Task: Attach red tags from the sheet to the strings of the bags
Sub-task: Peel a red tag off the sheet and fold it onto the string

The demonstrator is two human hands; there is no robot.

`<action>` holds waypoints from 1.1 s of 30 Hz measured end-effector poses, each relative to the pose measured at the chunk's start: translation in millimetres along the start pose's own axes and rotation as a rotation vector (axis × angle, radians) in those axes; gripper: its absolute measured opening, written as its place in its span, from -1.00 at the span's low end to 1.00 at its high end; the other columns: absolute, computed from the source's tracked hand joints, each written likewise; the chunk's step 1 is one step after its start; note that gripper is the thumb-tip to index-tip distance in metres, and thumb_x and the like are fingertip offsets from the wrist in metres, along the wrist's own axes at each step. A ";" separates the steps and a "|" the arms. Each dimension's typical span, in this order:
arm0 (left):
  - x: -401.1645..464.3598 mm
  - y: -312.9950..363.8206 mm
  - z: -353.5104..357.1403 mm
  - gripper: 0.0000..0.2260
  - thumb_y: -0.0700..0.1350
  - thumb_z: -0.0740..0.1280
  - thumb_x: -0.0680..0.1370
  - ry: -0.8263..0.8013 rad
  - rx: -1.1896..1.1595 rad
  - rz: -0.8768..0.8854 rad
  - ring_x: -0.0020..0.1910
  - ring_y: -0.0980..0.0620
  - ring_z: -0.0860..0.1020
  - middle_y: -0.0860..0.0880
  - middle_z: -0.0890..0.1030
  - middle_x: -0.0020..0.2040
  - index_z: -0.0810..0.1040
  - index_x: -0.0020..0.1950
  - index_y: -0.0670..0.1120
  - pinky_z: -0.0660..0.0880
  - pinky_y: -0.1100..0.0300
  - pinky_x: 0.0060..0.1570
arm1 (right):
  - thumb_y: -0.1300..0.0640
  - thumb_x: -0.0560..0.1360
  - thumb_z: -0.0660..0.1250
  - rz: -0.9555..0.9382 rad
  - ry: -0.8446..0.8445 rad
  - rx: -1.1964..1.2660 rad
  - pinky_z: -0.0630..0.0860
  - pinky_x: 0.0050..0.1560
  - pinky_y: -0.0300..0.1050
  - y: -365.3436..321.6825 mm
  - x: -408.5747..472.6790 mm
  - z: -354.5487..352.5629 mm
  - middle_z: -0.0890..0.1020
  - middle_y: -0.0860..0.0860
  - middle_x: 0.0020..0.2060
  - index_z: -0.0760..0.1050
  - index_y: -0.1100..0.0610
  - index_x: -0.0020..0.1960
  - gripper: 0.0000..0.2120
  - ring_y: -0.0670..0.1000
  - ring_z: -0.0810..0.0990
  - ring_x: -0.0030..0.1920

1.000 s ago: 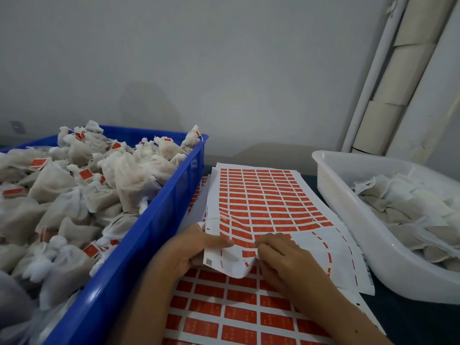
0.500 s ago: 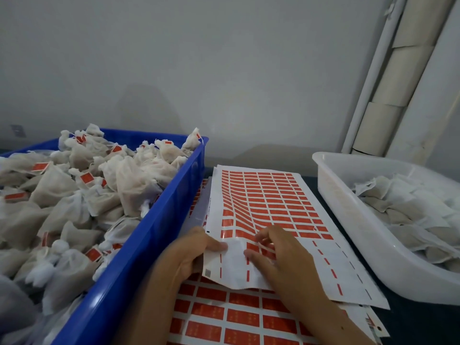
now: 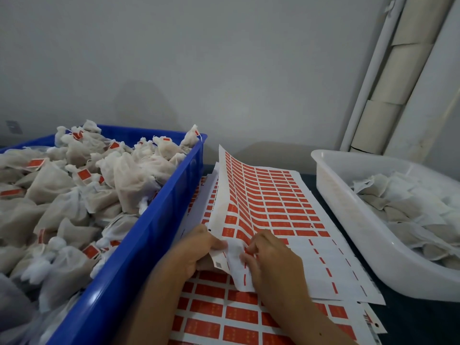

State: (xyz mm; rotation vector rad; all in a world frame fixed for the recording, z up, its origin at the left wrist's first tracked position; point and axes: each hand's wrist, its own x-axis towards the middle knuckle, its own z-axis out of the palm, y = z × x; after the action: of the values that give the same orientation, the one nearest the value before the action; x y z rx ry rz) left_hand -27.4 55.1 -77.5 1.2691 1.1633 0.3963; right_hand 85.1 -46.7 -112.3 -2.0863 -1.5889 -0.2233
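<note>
A white sheet of red tags (image 3: 268, 195) lies on top of a stack of such sheets (image 3: 224, 317) between two bins. Its near part is bare backing where tags are gone. My left hand (image 3: 196, 252) pinches the sheet's near left corner and lifts it, so the left edge curls up. My right hand (image 3: 271, 260) rests on the sheet with fingertips pinching at a red tag by the crease. A blue crate (image 3: 139, 247) at the left holds several white bags (image 3: 82, 200), many with red tags.
A white plastic tub (image 3: 348, 220) at the right holds several white bags without tags (image 3: 403, 210). A grey wall stands behind the table. A white pipe and cardboard rolls (image 3: 398, 70) lean in the right corner. Dark table surface shows at the bottom right.
My left hand has raised the sheet's left edge higher, curling it upward. My right hand's fingers moved left toward the crease near the lifted corner.
</note>
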 end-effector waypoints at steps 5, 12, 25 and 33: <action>-0.5 2.1 -0.1 -0.77 -0.24 0.38 0.46 0.004 0.007 -0.002 -0.01 -0.14 0.60 -0.09 0.56 -0.06 0.36 -0.15 0.01 0.54 -0.08 0.08 | -0.08 0.49 0.27 0.137 0.026 0.173 0.26 -0.09 -0.56 0.3 -0.1 -0.4 0.49 -0.25 -0.14 0.44 -0.10 -0.12 -0.92 -0.23 0.44 -0.23; 0.7 3.7 -1.8 -0.77 -0.21 0.39 0.46 0.021 0.059 -0.006 -0.09 -0.08 0.61 -0.03 0.53 -0.14 0.35 -0.15 0.02 0.58 -0.04 0.01 | -0.04 0.50 0.28 0.249 -0.002 0.309 0.26 -0.15 -0.58 8.8 2.0 1.2 0.46 -0.24 -0.19 0.38 -0.09 -0.13 -0.91 -0.25 0.44 -0.23; 4.2 -6.0 -1.9 -0.48 0.05 0.45 0.40 0.601 0.762 0.440 -0.29 0.17 0.44 0.10 0.43 -0.10 0.08 0.01 0.07 0.26 0.48 -0.45 | -0.29 0.36 0.32 0.181 -0.119 0.218 0.26 0.19 -0.31 -1.5 -3.3 7.9 0.26 -0.36 -0.02 0.20 -0.25 0.03 -0.62 -0.22 0.36 0.02; -7.2 3.2 -9.6 -0.36 0.05 0.46 0.39 0.436 0.987 0.235 -0.11 0.10 0.54 0.00 0.47 -0.03 0.17 0.30 -0.06 0.48 0.30 -0.11 | -0.22 0.38 0.35 0.187 -0.108 0.139 0.33 0.16 -0.32 -4.2 1.7 7.7 0.46 -0.29 0.00 0.40 -0.17 -0.10 -0.79 -0.20 0.41 -0.09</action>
State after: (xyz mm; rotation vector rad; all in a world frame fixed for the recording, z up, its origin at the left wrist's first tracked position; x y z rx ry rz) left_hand -37.3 55.5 -70.1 2.2667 1.6723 0.2717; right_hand 80.3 -40.7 -117.0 -2.1517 -1.4138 0.0640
